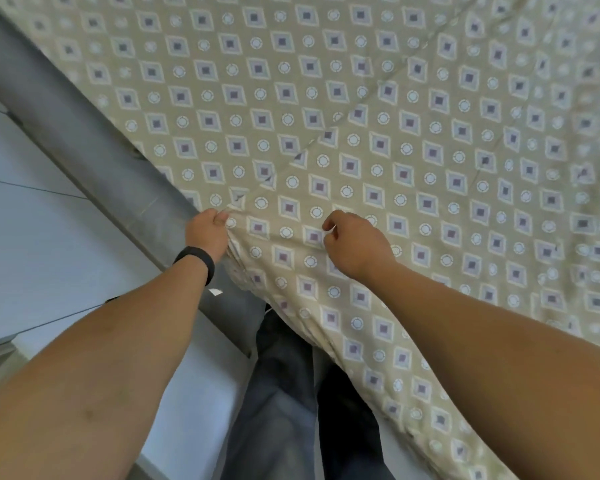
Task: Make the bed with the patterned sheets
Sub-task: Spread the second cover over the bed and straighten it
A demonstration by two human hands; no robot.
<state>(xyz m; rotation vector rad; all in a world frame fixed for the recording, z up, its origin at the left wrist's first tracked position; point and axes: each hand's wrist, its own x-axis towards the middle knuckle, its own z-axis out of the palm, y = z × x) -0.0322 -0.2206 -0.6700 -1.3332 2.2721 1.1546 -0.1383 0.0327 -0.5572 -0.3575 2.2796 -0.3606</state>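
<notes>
Place: a bedroom in a home.
Bed: a wide mattress covered by a tan sheet (pixel 361 133) printed with diamonds and circles, which fills most of the view.
Frame: a grey padded bed edge (pixel 94 140) runs alongside the sheet.
Floor: pale large tiles (pixel 32 237) with thin dark joints beside the bed.

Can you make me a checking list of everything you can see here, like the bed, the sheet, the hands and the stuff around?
Surface: bed, covered by the sheet; grey bed frame bare along the left edge.
Job's things: patterned sheet, beige with diamonds and circles, creased, bunched at the near corner.
Clutter: nothing seen.
Hands: left hand grips the sheet's corner; right hand pinches the fabric beside it.
Cables: nothing seen.
Surroundings: pale tiled floor; black wristband on the left wrist; dark trousers below.
</notes>
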